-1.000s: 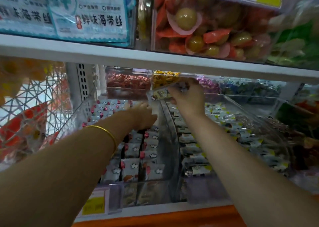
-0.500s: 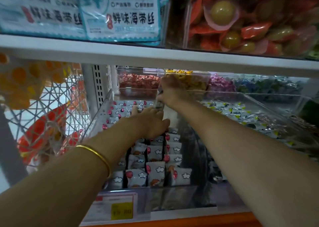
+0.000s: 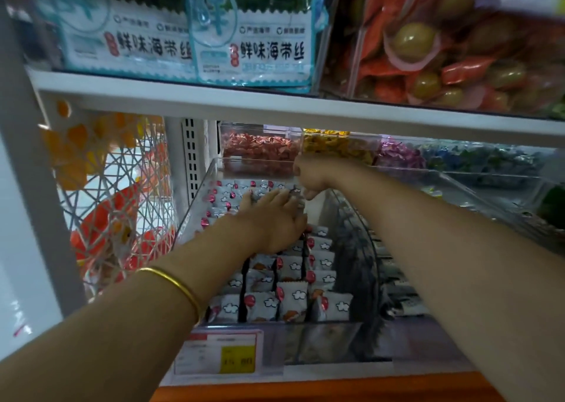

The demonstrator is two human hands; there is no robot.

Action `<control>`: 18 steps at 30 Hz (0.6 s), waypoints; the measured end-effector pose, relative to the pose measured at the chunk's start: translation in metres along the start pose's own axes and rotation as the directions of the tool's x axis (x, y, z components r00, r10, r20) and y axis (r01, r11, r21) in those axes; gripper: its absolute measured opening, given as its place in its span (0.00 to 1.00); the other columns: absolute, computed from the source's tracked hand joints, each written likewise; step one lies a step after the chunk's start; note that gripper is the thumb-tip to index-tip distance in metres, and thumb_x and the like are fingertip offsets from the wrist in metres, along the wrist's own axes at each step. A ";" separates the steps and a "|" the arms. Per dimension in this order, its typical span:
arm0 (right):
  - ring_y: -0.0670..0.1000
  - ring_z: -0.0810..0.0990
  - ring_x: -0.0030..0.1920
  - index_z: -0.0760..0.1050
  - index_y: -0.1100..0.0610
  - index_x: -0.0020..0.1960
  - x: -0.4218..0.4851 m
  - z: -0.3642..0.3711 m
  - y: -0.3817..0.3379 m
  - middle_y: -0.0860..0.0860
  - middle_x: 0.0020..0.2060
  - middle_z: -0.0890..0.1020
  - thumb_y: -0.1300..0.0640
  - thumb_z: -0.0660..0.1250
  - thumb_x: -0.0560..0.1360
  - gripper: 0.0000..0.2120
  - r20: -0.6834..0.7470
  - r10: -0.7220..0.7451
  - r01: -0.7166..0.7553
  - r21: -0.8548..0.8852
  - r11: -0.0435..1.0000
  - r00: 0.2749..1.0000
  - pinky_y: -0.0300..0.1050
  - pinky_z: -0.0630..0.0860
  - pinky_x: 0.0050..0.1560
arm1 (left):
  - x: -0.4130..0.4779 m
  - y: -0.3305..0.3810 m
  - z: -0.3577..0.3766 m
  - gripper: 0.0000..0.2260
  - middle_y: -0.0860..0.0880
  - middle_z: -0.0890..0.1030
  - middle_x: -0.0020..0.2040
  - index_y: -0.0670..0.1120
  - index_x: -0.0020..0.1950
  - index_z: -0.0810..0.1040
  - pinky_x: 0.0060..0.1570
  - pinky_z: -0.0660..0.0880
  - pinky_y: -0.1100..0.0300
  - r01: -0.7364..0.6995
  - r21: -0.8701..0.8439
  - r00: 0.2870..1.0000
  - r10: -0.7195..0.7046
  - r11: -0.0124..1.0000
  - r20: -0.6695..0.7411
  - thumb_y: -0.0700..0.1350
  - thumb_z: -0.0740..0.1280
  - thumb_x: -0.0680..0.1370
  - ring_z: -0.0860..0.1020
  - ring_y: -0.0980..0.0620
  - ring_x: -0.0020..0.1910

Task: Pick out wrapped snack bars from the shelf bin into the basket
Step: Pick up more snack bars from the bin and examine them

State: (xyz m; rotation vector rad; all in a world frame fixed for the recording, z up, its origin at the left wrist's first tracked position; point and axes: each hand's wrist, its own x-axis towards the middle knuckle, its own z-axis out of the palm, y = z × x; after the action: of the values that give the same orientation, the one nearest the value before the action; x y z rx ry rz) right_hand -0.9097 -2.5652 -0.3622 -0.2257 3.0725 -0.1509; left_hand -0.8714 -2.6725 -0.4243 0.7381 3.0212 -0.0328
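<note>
A clear shelf bin (image 3: 195,215) holds rows of white wrapped snack bars (image 3: 293,297) printed with clouds and red dots. My left hand (image 3: 272,221) reaches into the bin palm down, fingers stretched out and resting on the bars near the back. My right hand (image 3: 312,173) is curled into a fist at the bin's far end, just beyond the left fingertips. A bit of wrapper shows under the fist. No shopping basket is in view.
The shelf board (image 3: 275,108) hangs low over the bin. Clear tubs of wrapped candy (image 3: 260,147) stand behind it. A second clear bin (image 3: 458,184) lies under my right arm. A white wire rack (image 3: 122,206) is on the left, and a price tag (image 3: 223,352) is on the front.
My right hand has moved left from over the right bin to the back of the cloud-print bin, keeping its grip. My left hand has reached further back over the bars.
</note>
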 end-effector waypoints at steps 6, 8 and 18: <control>0.56 0.76 0.51 0.68 0.63 0.64 -0.032 0.000 0.014 0.59 0.51 0.75 0.67 0.57 0.77 0.15 -0.266 0.039 0.058 0.346 0.936 0.963 0.50 0.75 0.56 | -0.036 0.031 0.000 0.25 0.45 0.46 0.78 0.43 0.77 0.49 0.73 0.42 0.44 -0.067 -0.160 0.990 0.045 0.985 -0.135 0.51 0.46 0.82 0.43 0.49 0.76; 0.59 0.77 0.54 0.70 0.62 0.63 -0.053 0.003 0.023 0.58 0.51 0.77 0.70 0.59 0.75 0.17 -0.363 0.082 0.111 0.482 0.869 0.928 0.56 0.75 0.57 | -0.051 0.045 0.001 0.25 0.47 0.46 0.78 0.44 0.77 0.48 0.72 0.39 0.44 -0.136 -0.188 0.985 0.112 0.973 -0.128 0.51 0.47 0.82 0.43 0.50 0.76; 0.50 0.75 0.56 0.75 0.59 0.60 -0.132 0.048 0.021 0.53 0.57 0.78 0.67 0.57 0.77 0.15 -0.577 0.188 0.176 0.516 0.838 0.795 0.35 0.66 0.51 | -0.071 0.056 0.013 0.26 0.49 0.43 0.78 0.47 0.77 0.44 0.69 0.38 0.37 -0.027 0.052 1.000 0.027 0.998 0.007 0.56 0.41 0.81 0.41 0.50 0.76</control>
State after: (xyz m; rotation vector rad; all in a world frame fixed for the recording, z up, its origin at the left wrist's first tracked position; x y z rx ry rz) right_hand -0.7793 -2.5290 -0.4051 -0.1495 3.4355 -1.3450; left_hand -0.7825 -2.6561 -0.4353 0.7810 3.0145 -0.1134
